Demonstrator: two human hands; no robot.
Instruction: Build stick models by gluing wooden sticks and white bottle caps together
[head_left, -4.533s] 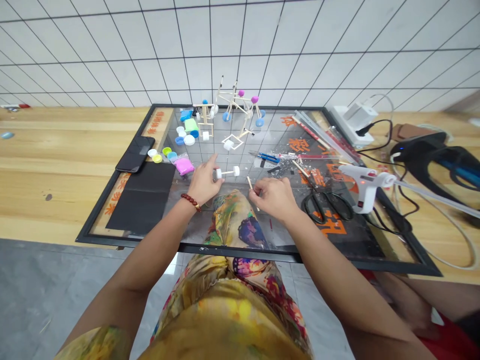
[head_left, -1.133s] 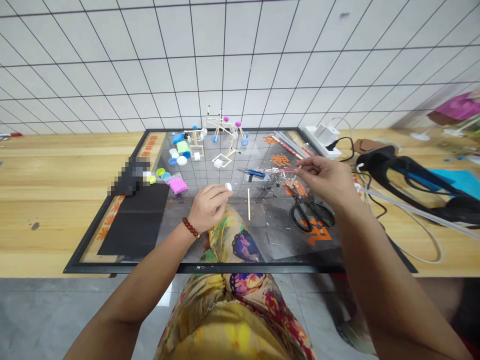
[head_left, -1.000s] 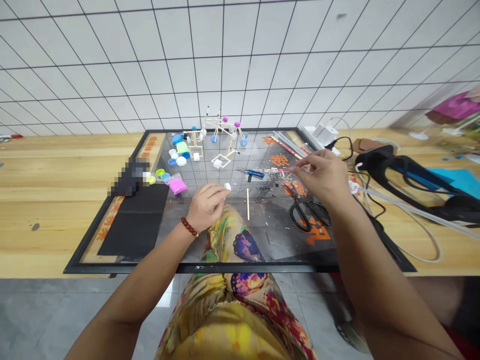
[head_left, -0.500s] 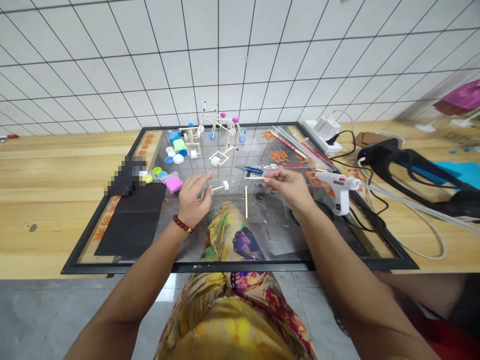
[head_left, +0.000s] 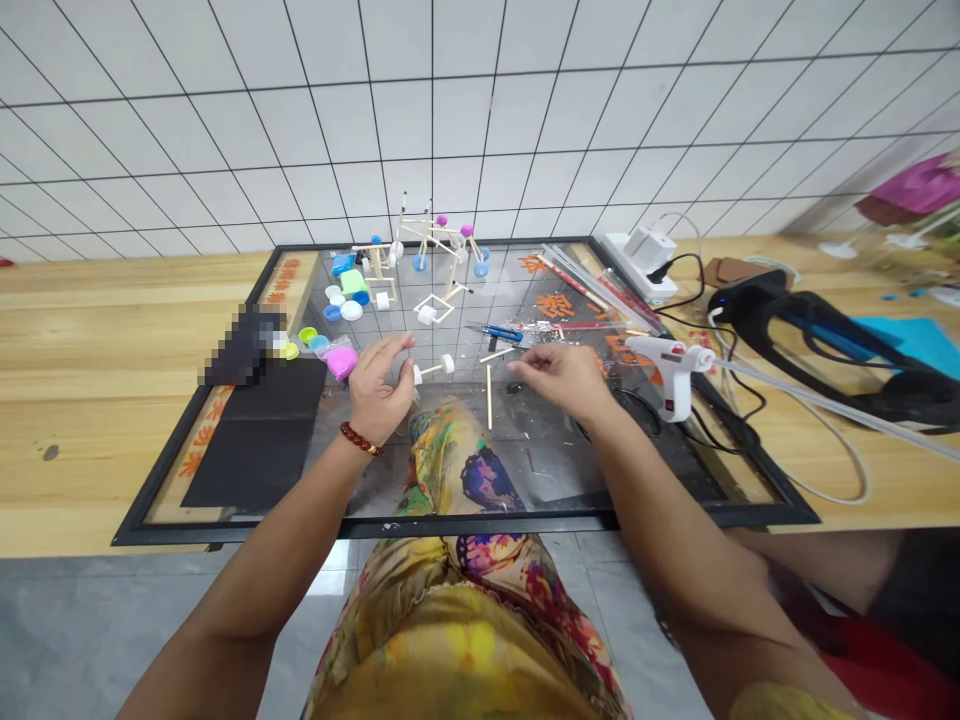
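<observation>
My left hand (head_left: pixel 377 388) hovers over the glass board (head_left: pixel 225 495), fingers loosely apart and holding nothing. Just right of its fingertips lies a small axle (head_left: pixel 433 369): a thin stick with a white foam wheel on each end. My right hand (head_left: pixel 564 376) is low over the board's middle, fingers pressed together on a short wooden stick (head_left: pixel 497 354) that points left toward the axle. Another wooden stick (head_left: pixel 489 396) lies on the glass between my hands.
A white glue gun (head_left: pixel 670 364) stands right of my right hand, its cord trailing off. Blue cutters (head_left: pixel 502 333), stick-and-ball models (head_left: pixel 436 238), coloured caps (head_left: pixel 341 298), pink clay (head_left: pixel 342 361) and a black sheet (head_left: pixel 259 425) lie on the board. A power strip (head_left: pixel 643 254) sits behind.
My right hand came back from the far right to the middle with a short stick. My left hand opened and the wheel axle now lies beside it.
</observation>
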